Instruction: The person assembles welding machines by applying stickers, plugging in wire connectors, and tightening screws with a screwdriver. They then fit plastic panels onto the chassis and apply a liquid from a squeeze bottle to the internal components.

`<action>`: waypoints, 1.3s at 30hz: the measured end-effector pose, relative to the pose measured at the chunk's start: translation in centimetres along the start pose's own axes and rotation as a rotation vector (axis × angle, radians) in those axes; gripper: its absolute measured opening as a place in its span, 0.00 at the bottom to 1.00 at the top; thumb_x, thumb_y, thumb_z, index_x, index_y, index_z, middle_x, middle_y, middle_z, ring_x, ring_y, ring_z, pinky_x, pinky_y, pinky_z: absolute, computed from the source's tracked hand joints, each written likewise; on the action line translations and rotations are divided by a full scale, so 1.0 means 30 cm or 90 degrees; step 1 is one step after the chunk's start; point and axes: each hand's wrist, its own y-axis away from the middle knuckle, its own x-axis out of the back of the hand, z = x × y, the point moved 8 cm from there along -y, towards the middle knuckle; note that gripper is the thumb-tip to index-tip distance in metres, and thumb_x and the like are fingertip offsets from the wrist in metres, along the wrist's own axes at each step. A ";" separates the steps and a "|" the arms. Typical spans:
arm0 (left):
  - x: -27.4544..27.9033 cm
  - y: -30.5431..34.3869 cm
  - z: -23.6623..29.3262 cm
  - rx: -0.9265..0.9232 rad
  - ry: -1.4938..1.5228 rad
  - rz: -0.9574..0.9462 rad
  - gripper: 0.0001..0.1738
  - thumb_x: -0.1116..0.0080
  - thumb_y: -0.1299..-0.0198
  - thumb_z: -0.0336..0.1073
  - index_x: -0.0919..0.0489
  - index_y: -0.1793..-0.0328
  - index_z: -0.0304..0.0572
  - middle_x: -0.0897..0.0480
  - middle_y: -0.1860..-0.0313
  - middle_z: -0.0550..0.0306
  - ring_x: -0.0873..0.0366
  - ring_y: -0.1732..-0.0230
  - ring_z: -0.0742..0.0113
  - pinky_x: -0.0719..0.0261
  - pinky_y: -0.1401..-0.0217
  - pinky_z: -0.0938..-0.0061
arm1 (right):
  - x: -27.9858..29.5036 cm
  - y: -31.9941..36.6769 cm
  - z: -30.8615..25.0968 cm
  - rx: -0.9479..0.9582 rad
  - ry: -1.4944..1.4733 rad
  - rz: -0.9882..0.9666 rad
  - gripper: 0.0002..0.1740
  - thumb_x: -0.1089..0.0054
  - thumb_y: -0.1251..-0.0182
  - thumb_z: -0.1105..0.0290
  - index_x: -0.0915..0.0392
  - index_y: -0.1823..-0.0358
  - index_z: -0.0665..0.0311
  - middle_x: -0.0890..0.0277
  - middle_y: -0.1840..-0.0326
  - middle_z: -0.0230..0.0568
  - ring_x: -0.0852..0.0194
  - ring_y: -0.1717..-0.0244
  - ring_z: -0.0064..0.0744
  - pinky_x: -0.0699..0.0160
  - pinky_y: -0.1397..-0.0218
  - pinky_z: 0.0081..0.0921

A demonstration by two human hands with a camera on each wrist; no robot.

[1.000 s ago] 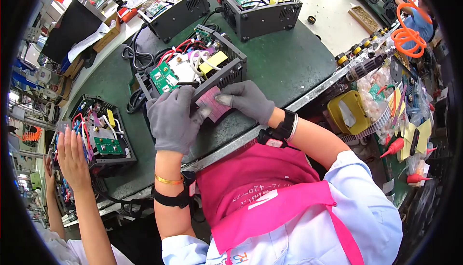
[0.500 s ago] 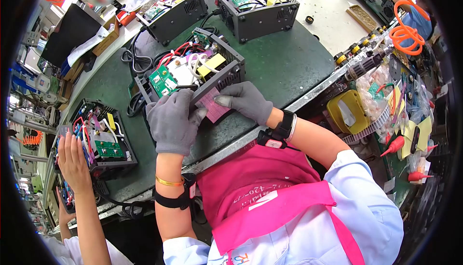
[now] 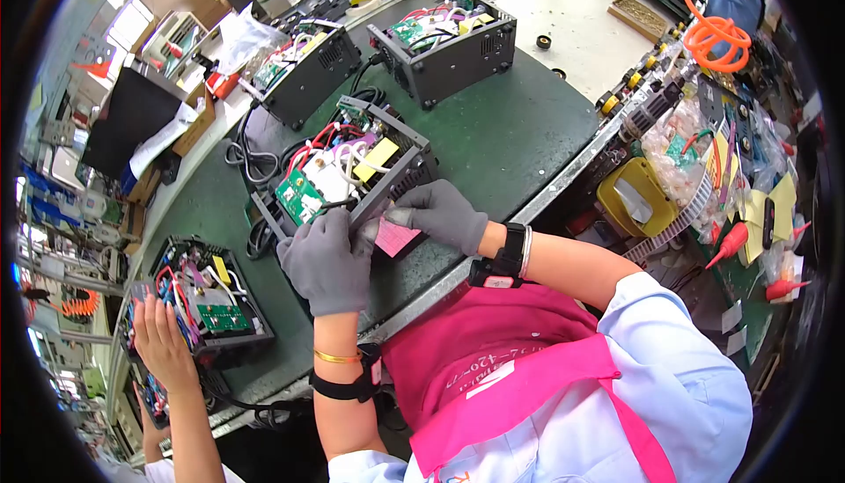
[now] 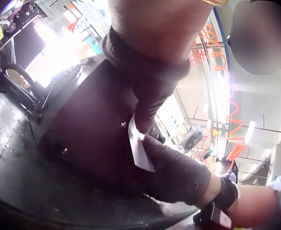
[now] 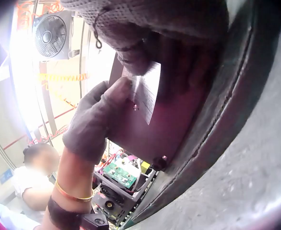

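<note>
An open-topped dark metal case (image 3: 400,179) holds a green circuit board (image 3: 298,197) and red and white wires. My grey-gloved left hand (image 3: 327,263) grips its near top edge, thumb down on the outer panel. In the head view a pinkish label (image 3: 394,238) lies at that panel; it looks whitish in the right wrist view (image 5: 150,93) and left wrist view (image 4: 139,151). My right hand (image 3: 443,216) pinches the label's upper part, close to the left thumb. Whether the label is stuck to the panel I cannot tell.
Two similar cases (image 3: 453,61) (image 3: 312,78) stand behind on the green mat (image 3: 528,131), black cables beside them. Another case (image 3: 220,307) is at the left, near another person's hand (image 3: 163,347). A yellow bin (image 3: 635,197) sits beyond the metal edge at the right.
The head view has shifted, so the bench appears turned and moved. My right fingers have come closer to my left thumb and cover more of the label's upper part.
</note>
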 end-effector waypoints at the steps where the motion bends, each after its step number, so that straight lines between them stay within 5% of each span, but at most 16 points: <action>1: 0.003 -0.003 -0.002 0.000 -0.003 0.002 0.20 0.31 0.53 0.52 0.19 0.61 0.48 0.17 0.71 0.58 0.20 0.64 0.56 0.30 0.56 0.61 | 0.002 -0.002 -0.006 -0.013 0.016 0.014 0.16 0.34 0.40 0.63 0.15 0.62 0.71 0.18 0.72 0.34 0.28 0.69 0.18 0.25 0.63 0.23; 6: -0.019 0.001 -0.009 -0.032 0.050 -0.100 0.20 0.31 0.55 0.41 0.21 0.54 0.48 0.17 0.63 0.58 0.20 0.57 0.54 0.30 0.51 0.58 | 0.043 0.003 -0.072 -0.057 0.429 -0.006 0.22 0.35 0.47 0.48 0.15 0.68 0.62 0.20 0.72 0.49 0.19 0.67 0.47 0.23 0.58 0.37; 10: -0.017 0.007 -0.032 -0.083 0.073 -0.173 0.29 0.31 0.59 0.32 0.23 0.45 0.49 0.18 0.54 0.56 0.23 0.49 0.53 0.31 0.46 0.57 | 0.109 0.019 -0.079 -0.006 0.451 0.033 0.19 0.36 0.44 0.53 0.15 0.66 0.63 0.19 0.73 0.45 0.18 0.69 0.41 0.22 0.59 0.35; 14: -0.028 0.010 -0.037 -0.073 0.079 -0.209 0.32 0.33 0.60 0.30 0.24 0.42 0.46 0.18 0.51 0.55 0.23 0.45 0.52 0.33 0.43 0.58 | -0.035 0.033 -0.159 0.076 0.001 -0.223 0.11 0.35 0.42 0.66 0.15 0.65 0.67 0.19 0.76 0.36 0.22 0.73 0.18 0.22 0.66 0.22; 18: -0.032 0.015 -0.048 -0.061 0.080 -0.205 0.32 0.33 0.60 0.30 0.24 0.41 0.46 0.18 0.50 0.55 0.23 0.45 0.53 0.34 0.42 0.59 | -0.071 -0.004 -0.037 -0.079 0.199 -0.189 0.12 0.39 0.41 0.66 0.16 0.66 0.69 0.19 0.78 0.38 0.21 0.80 0.24 0.22 0.73 0.23; 22: -0.025 0.013 -0.047 -0.055 0.080 -0.194 0.33 0.30 0.60 0.33 0.23 0.41 0.47 0.17 0.51 0.56 0.22 0.45 0.54 0.33 0.43 0.59 | -0.064 0.018 -0.010 -0.089 0.298 -0.169 0.12 0.42 0.41 0.66 0.16 0.65 0.67 0.19 0.76 0.41 0.19 0.78 0.29 0.21 0.70 0.27; 25: -0.020 0.017 -0.032 -0.009 0.013 -0.190 0.29 0.26 0.60 0.42 0.22 0.48 0.49 0.17 0.55 0.58 0.21 0.49 0.55 0.32 0.45 0.59 | -0.021 0.075 -0.065 -0.052 0.328 -0.124 0.13 0.42 0.40 0.64 0.17 0.64 0.68 0.19 0.74 0.44 0.18 0.75 0.32 0.21 0.67 0.30; 26: -0.015 0.014 -0.017 0.024 -0.021 -0.189 0.28 0.26 0.60 0.44 0.22 0.50 0.49 0.17 0.57 0.58 0.21 0.51 0.55 0.32 0.46 0.58 | 0.010 0.102 -0.047 0.095 0.387 -0.076 0.14 0.41 0.39 0.62 0.17 0.63 0.67 0.19 0.73 0.45 0.18 0.73 0.35 0.21 0.65 0.31; 27: -0.014 0.015 -0.004 0.053 -0.052 -0.189 0.27 0.26 0.60 0.47 0.22 0.52 0.50 0.17 0.59 0.58 0.21 0.52 0.56 0.32 0.46 0.58 | 0.030 0.164 -0.087 0.039 0.448 -0.107 0.15 0.40 0.38 0.61 0.17 0.62 0.68 0.19 0.73 0.45 0.20 0.74 0.32 0.22 0.65 0.29; 28: 0.004 0.019 0.019 0.038 -0.078 -0.101 0.23 0.31 0.55 0.54 0.22 0.59 0.51 0.18 0.63 0.59 0.21 0.56 0.57 0.31 0.49 0.58 | 0.054 0.245 -0.114 -0.009 0.286 -0.123 0.15 0.41 0.35 0.61 0.18 0.60 0.69 0.20 0.73 0.43 0.22 0.74 0.27 0.22 0.65 0.26; 29: 0.000 0.022 0.021 0.028 -0.081 -0.049 0.22 0.32 0.55 0.55 0.22 0.62 0.51 0.18 0.65 0.58 0.21 0.58 0.57 0.31 0.51 0.58 | 0.092 0.319 -0.128 0.046 0.245 -0.109 0.16 0.42 0.33 0.61 0.18 0.60 0.69 0.19 0.73 0.40 0.22 0.73 0.23 0.23 0.66 0.24; 31: -0.021 0.027 0.001 -0.008 -0.079 0.053 0.21 0.35 0.54 0.58 0.22 0.66 0.52 0.19 0.68 0.58 0.21 0.61 0.56 0.30 0.55 0.58 | 0.189 0.495 -0.128 -0.049 0.120 -0.023 0.17 0.43 0.30 0.59 0.17 0.57 0.68 0.17 0.67 0.36 0.22 0.71 0.21 0.23 0.66 0.21; 33: -0.053 0.024 -0.029 -0.071 -0.211 0.158 0.24 0.40 0.50 0.63 0.25 0.79 0.52 0.25 0.81 0.59 0.25 0.78 0.56 0.33 0.72 0.58 | 0.319 0.693 -0.056 -0.133 0.031 0.132 0.18 0.44 0.30 0.57 0.17 0.56 0.66 0.17 0.64 0.35 0.22 0.70 0.20 0.23 0.65 0.19; 35: -0.058 0.008 -0.060 -0.080 -0.203 0.173 0.21 0.41 0.48 0.57 0.25 0.80 0.50 0.25 0.84 0.60 0.25 0.81 0.57 0.35 0.79 0.61 | 0.448 0.908 -0.024 -0.187 0.076 0.317 0.19 0.45 0.29 0.55 0.17 0.57 0.64 0.16 0.63 0.35 0.23 0.71 0.19 0.25 0.69 0.17; 37: -0.070 0.013 -0.143 -0.156 -0.019 0.217 0.23 0.39 0.47 0.60 0.23 0.74 0.48 0.25 0.81 0.54 0.25 0.78 0.51 0.30 0.73 0.57 | 0.561 1.153 0.042 -0.196 0.027 0.515 0.20 0.47 0.28 0.54 0.17 0.59 0.65 0.17 0.64 0.34 0.23 0.72 0.20 0.25 0.71 0.18; 39: -0.071 0.009 -0.210 -0.157 -0.015 0.101 0.25 0.44 0.40 0.59 0.21 0.66 0.41 0.20 0.72 0.47 0.23 0.68 0.47 0.28 0.66 0.54 | 0.613 1.390 0.100 -0.184 -0.098 0.740 0.23 0.47 0.30 0.47 0.19 0.63 0.61 0.18 0.68 0.33 0.23 0.74 0.22 0.25 0.74 0.20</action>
